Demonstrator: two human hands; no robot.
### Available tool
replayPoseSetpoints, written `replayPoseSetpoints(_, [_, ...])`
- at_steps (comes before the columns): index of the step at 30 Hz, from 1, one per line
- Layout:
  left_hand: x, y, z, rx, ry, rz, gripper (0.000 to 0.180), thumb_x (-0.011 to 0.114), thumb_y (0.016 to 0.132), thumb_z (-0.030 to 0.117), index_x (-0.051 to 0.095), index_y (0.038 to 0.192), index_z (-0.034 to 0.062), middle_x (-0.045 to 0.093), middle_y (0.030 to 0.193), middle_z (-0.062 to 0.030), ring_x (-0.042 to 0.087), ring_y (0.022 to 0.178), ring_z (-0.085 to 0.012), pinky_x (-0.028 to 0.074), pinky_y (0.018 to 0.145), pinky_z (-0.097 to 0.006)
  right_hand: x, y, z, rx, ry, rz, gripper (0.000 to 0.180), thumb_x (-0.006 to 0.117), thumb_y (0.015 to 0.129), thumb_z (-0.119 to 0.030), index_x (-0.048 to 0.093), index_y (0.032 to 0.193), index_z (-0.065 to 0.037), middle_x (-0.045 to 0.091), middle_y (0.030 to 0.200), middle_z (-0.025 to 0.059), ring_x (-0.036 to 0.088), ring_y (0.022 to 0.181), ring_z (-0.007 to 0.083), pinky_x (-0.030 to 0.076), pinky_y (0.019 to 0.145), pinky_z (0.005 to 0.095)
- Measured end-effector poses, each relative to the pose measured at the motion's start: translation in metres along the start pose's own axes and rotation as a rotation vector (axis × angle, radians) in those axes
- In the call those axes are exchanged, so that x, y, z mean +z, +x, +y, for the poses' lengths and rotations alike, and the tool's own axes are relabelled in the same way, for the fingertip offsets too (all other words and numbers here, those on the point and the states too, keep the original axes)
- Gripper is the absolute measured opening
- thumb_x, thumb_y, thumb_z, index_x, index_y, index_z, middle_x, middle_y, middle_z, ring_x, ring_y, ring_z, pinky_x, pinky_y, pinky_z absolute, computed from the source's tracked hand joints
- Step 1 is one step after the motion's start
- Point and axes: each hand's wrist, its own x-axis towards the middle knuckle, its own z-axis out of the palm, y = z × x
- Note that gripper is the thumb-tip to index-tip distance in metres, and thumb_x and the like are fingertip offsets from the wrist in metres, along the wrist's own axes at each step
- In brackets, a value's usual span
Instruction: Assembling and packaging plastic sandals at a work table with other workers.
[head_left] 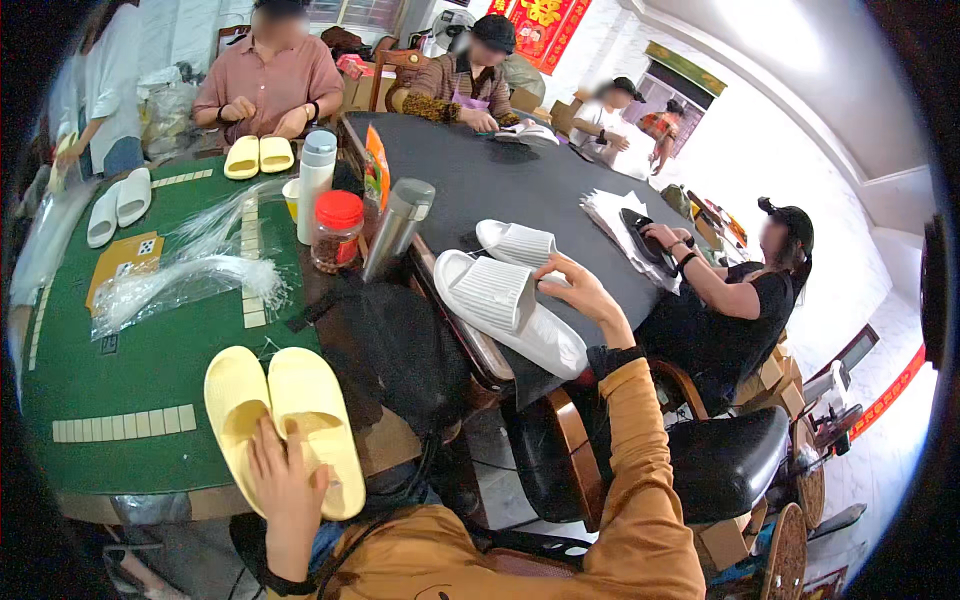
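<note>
While the left hand [285,475] is reaching over a pair of pale yellow, open-toed slippers with broad straps [305,378], its fingers are lying loosely spread across the footbeds, just on the near side of the straps. This pair is resting side by side on the near edge of a green-topped table [170,370], at the left. The right hand [578,290] is curving its thumb and fingers at the ribbed strap of a white slipper [490,290]; whether the fingertips are pinching the strap, I cannot tell. That slipper is lying on the near left edge of a dark grey-topped table [440,150], with a second white ribbed slipper [513,241] lying just beyond it.

Left of the white slippers, a silvery cylindrical flask [398,230], a clear jar with a red lid [337,235] and a tall white bottle [316,190] are standing close together. Farther left, a clear plastic bag of thin white strands [190,295] is lying on the green top. At the far right, a co-worker in a black cap [785,270] is handling a black slipper [640,235].
</note>
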Motion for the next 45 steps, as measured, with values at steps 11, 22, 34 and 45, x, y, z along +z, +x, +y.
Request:
replayPoseSetpoints(11, [-0.037,-0.030,-0.230,-0.409,0.326,0.215,0.065,0.058,0.082,0.000,0.042,0.146,0.0023,0.031,0.153,-0.0274,0.033,0.139,-0.0454,0.028,0.117,-0.048,0.003,0.001,0.007,0.252,0.186,-0.020,0.031,0.073,0.085,-0.024,0.062,0.110,-0.010,0.061,0.115,0.0040,0.053,0.116,0.0184,0.043,0.097,0.0348])
replayPoseSetpoints(22, [-0.067,0.001,-0.274,-0.623,0.554,0.257,0.050,0.054,0.090,-0.001,0.049,0.139,0.0016,0.032,0.154,-0.0255,0.034,0.141,-0.0419,0.029,0.116,-0.050,0.005,0.003,0.002,0.146,-0.126,-0.080,0.032,0.073,0.082,-0.029,0.070,0.108,-0.010,0.060,0.121,0.0139,0.049,0.124,0.0318,0.038,0.106,0.0395])
replayPoseSetpoints(34, [-0.021,-0.005,-0.097,-0.168,-0.054,0.283,0.039,0.060,0.090,0.003,0.057,0.129,0.0037,0.038,0.152,-0.0173,0.031,0.142,-0.0418,0.027,0.117,-0.051,0.028,0.015,0.005,0.079,-0.271,0.024,0.021,0.067,0.083,-0.019,0.071,0.095,-0.002,0.065,0.089,0.0179,0.064,0.084,0.0348,0.052,0.076,0.0439])
replayPoseSetpoints(45, [-0.012,-0.010,-0.100,-0.152,0.035,0.382,0.039,0.059,0.089,0.003,0.058,0.129,0.0045,0.046,0.145,-0.0164,0.037,0.138,-0.0396,0.030,0.115,-0.051,0.084,-0.012,-0.185,-0.278,-0.027,-0.038,0.037,0.066,0.073,0.001,0.071,0.110,-0.004,0.064,0.101,0.0155,0.064,0.097,0.0335,0.053,0.083,0.0392])
